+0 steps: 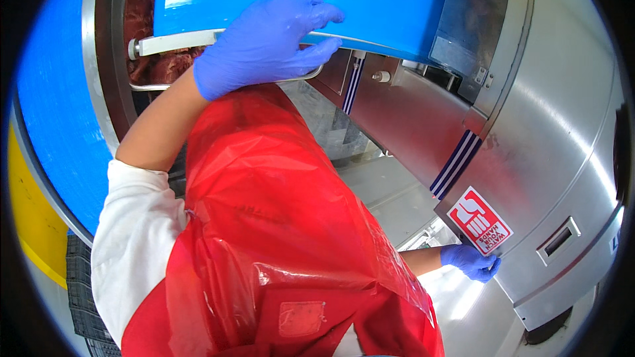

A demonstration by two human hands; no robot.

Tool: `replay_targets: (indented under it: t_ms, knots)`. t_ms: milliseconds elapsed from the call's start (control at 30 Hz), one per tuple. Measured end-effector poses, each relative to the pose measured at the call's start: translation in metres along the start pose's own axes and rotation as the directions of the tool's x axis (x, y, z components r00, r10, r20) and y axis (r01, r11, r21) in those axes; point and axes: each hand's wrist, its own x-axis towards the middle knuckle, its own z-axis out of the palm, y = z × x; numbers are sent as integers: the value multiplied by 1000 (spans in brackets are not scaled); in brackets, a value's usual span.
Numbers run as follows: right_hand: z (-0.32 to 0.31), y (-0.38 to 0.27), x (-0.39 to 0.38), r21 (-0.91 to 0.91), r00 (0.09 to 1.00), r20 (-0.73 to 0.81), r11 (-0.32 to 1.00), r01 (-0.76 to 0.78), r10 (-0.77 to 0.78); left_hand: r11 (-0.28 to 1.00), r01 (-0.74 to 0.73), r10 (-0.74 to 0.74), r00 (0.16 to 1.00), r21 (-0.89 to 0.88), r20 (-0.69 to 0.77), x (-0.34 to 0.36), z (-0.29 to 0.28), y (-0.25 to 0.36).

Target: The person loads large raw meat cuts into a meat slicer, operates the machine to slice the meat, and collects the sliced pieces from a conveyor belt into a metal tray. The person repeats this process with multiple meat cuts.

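My left hand (271, 43), in a blue-violet glove, reaches across the end of a bright blue conveyor belt (370, 0). Its fingers are stretched out, thumb apart, with nothing seen in them. The wrist lies over the white bar (175, 41) at the belt's end. Dark red raw meat (173, 66) shows beside that wrist, below the bar. Off to the lower right, my right hand (471, 262), gloved alike, is by the lower edge of a steel machine housing (549, 139). Its fingers are curled; whatever they grip, if anything, is hidden.
Another blue belt (59, 92) curves along the left, with a yellow bin-like surface (33, 211) below it. A red-and-white warning sticker (479, 220) is on the housing above my right hand. Striped straps (456, 164) cross the steel side panel. My red plastic apron (264, 178) fills the middle.
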Motion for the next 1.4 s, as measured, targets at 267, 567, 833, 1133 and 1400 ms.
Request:
replay_targets:
  t_ms: [267, 567, 833, 1133, 1400]
  knots:
    - [-1, -1, -2, 175, 999, 38, 984, -36, 30, 999, -17, 18, 1000, 36, -17, 1, 0, 2]
    - [1, 0, -3, 172, 1000, 14, 985, -10, 7, 997, -6, 8, 999, 76, -31, 2, 2, 2]
    - [3, -9, -5, 34, 997, 0, 996, 81, -81, 997, -9, 11, 999, 82, -30, 5, 5, 3]
    - [8, -10, -7, 166, 989, -148, 986, 2, 23, 987, 95, -111, 986, 128, 122, 13, 2, 15]
    - [8, -8, -9, 230, 966, -208, 967, -105, 155, 952, 277, -208, 899, -132, 386, 45, -19, 15]
